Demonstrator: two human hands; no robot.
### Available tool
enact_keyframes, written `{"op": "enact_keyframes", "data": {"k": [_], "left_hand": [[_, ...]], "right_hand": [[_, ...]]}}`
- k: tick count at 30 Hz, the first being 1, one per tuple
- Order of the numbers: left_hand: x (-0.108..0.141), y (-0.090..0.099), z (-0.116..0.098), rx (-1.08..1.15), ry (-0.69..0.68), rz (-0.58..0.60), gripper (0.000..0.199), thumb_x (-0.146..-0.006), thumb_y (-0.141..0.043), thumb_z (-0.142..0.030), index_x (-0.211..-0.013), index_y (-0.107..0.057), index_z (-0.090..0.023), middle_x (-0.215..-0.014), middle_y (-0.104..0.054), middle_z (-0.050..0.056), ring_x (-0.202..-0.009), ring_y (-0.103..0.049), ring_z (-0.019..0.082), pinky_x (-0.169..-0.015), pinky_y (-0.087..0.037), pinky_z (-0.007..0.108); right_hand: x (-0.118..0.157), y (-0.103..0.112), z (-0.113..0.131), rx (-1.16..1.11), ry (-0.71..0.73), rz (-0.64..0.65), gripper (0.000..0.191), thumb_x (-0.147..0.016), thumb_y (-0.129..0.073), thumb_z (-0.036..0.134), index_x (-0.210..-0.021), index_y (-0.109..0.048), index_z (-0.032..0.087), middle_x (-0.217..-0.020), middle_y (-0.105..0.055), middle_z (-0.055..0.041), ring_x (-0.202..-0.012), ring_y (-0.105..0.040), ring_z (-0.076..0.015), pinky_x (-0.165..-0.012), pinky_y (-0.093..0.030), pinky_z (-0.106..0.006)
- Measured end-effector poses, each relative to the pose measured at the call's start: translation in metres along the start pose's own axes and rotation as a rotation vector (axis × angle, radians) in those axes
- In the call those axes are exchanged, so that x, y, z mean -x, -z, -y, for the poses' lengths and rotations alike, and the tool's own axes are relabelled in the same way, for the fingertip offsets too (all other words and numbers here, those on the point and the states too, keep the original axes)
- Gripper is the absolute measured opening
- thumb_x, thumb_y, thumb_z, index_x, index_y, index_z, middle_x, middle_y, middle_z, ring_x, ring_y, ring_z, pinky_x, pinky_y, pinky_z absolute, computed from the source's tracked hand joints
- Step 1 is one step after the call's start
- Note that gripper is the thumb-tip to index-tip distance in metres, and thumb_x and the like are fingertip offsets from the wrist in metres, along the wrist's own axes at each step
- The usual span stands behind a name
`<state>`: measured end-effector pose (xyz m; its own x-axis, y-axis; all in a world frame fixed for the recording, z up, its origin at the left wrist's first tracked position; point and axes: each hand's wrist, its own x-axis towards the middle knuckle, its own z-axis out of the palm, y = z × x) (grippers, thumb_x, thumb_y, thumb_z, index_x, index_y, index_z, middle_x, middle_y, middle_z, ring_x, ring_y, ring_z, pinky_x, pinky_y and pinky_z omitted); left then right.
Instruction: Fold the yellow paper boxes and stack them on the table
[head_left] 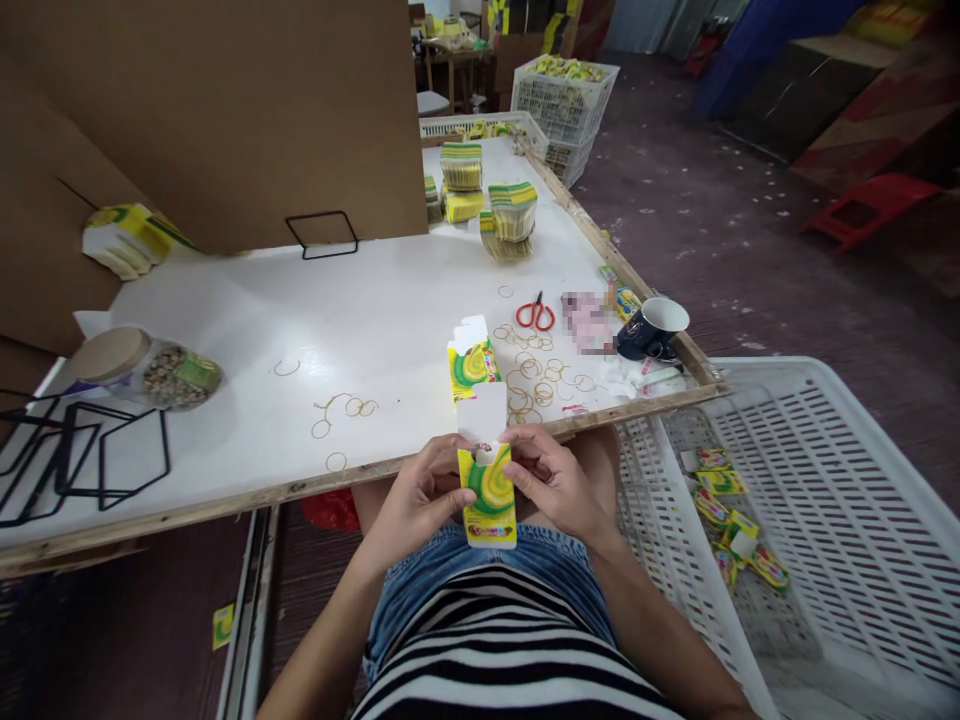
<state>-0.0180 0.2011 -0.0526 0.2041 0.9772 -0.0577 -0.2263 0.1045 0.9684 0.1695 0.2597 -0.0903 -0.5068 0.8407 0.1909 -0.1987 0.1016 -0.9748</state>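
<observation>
Both of my hands hold a small yellow-green carton (491,495) upright over my lap, just in front of the table edge. Its white top flap stands raised and its top is open. My left hand (431,490) grips the carton's left side, thumb on the front. On the right side, my right hand (553,480) has its thumb against the front near the top. Directly behind it, a second yellow-green carton (472,370) with raised white flaps rests on the white table (405,310). Rubber bands (525,390) lie scattered to the right of it.
Red-handled scissors (535,315) and a dark mug (654,325) are on the table's right. Bundled flat cartons (512,210) stand farther back. A jar (176,375) and black wire frames (112,455) lie left. A white basket (847,480) holding packets sits right.
</observation>
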Motion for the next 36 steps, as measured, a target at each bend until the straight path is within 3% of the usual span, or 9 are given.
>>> {"op": "enact_keyframes", "data": {"k": [3, 6, 9, 12, 15, 21, 25, 29, 36], "left_hand": [[0.000, -0.002, 0.004, 0.052, 0.042, 0.018, 0.039, -0.079, -0.073, -0.016, -0.109, -0.048, -0.022, -0.105, -0.071, 0.006, -0.079, -0.070, 0.015, -0.067, -0.054, 0.022], [0.000, -0.003, 0.006, 0.037, 0.060, -0.013, 0.066, -0.080, -0.074, -0.020, -0.133, -0.035, -0.027, -0.107, -0.070, 0.009, -0.079, -0.071, 0.017, -0.068, -0.055, 0.025], [-0.002, -0.002, 0.007, 0.019, 0.069, -0.024, 0.084, -0.079, -0.074, -0.025, -0.145, -0.022, -0.029, -0.113, -0.069, 0.012, -0.084, -0.072, 0.022, -0.072, -0.057, 0.031], [-0.004, -0.001, 0.007, -0.065, 0.054, -0.051, 0.062, -0.080, -0.073, -0.028, -0.134, -0.044, -0.025, -0.119, -0.067, 0.012, -0.086, -0.072, 0.022, -0.073, -0.057, 0.031], [-0.005, -0.001, 0.008, -0.227, 0.015, -0.143, 0.046, -0.082, -0.070, -0.026, -0.124, -0.054, -0.021, -0.121, -0.066, 0.011, -0.095, -0.070, 0.022, -0.078, -0.057, 0.031], [-0.005, -0.005, 0.007, -0.303, -0.029, -0.150, 0.049, -0.086, -0.063, -0.023, -0.133, -0.050, -0.021, -0.127, -0.064, 0.012, -0.108, -0.066, 0.025, -0.090, -0.055, 0.037], [-0.005, -0.007, 0.005, -0.260, -0.024, -0.097, 0.051, -0.088, -0.061, -0.023, -0.137, -0.048, -0.020, -0.126, -0.065, 0.013, -0.115, -0.062, 0.025, -0.101, -0.049, 0.039], [-0.006, -0.007, 0.004, -0.154, -0.042, -0.120, 0.053, -0.084, -0.067, -0.026, -0.134, -0.048, -0.020, -0.120, -0.068, 0.013, -0.105, -0.067, 0.024, -0.091, -0.054, 0.035], [-0.006, -0.015, 0.006, -0.224, -0.073, -0.062, 0.053, -0.084, -0.069, -0.027, -0.133, -0.051, -0.021, -0.119, -0.069, 0.012, -0.102, -0.069, 0.024, -0.085, -0.057, 0.034]], "right_hand": [[-0.003, 0.003, 0.005, 0.060, 0.026, -0.007, 0.012, -0.091, -0.059, 0.032, -0.093, -0.060, 0.021, -0.079, -0.061, 0.0003, -0.069, -0.058, -0.0125, -0.063, -0.047, -0.023], [-0.006, 0.001, 0.007, 0.142, 0.089, -0.094, 0.016, -0.091, -0.059, 0.033, -0.083, -0.062, 0.019, -0.080, -0.062, -0.0016, -0.072, -0.059, -0.0136, -0.065, -0.048, -0.024], [-0.007, -0.002, 0.007, 0.115, 0.100, -0.185, 0.015, -0.089, -0.062, 0.034, -0.097, -0.062, 0.021, -0.084, -0.065, -0.0023, -0.074, -0.062, -0.0147, -0.065, -0.050, -0.024], [-0.008, -0.001, 0.009, 0.092, 0.108, -0.261, 0.033, -0.089, -0.062, 0.034, -0.120, -0.056, 0.025, -0.096, -0.069, -0.0039, -0.081, -0.065, -0.0165, -0.069, -0.053, -0.027], [-0.008, 0.003, 0.014, 0.172, 0.105, -0.269, 0.029, -0.093, -0.054, 0.039, -0.114, -0.066, 0.023, -0.098, -0.069, -0.0063, -0.089, -0.064, -0.0191, -0.075, -0.052, -0.030], [-0.011, 0.003, 0.020, 0.347, -0.117, -0.040, 0.038, -0.081, -0.065, 0.030, -0.118, -0.063, 0.020, -0.065, -0.055, 0.0039, -0.053, -0.046, -0.0113, -0.049, -0.036, -0.023], [-0.013, -0.001, 0.022, 0.553, -0.068, -0.074, 0.028, -0.083, -0.061, 0.027, -0.110, -0.061, 0.017, -0.055, -0.043, 0.0080, -0.050, -0.042, -0.0110, -0.051, -0.033, -0.023], [-0.012, -0.004, 0.023, 0.534, -0.031, -0.054, 0.031, -0.087, -0.060, 0.029, -0.115, -0.057, 0.016, -0.050, -0.037, 0.0109, -0.045, -0.037, -0.0097, -0.051, -0.031, -0.023], [-0.002, 0.003, 0.011, 0.320, -0.053, -0.155, 0.031, -0.085, -0.065, 0.039, -0.108, -0.064, 0.019, -0.074, -0.064, -0.0004, -0.065, -0.058, -0.0148, -0.059, -0.045, -0.024]]}}
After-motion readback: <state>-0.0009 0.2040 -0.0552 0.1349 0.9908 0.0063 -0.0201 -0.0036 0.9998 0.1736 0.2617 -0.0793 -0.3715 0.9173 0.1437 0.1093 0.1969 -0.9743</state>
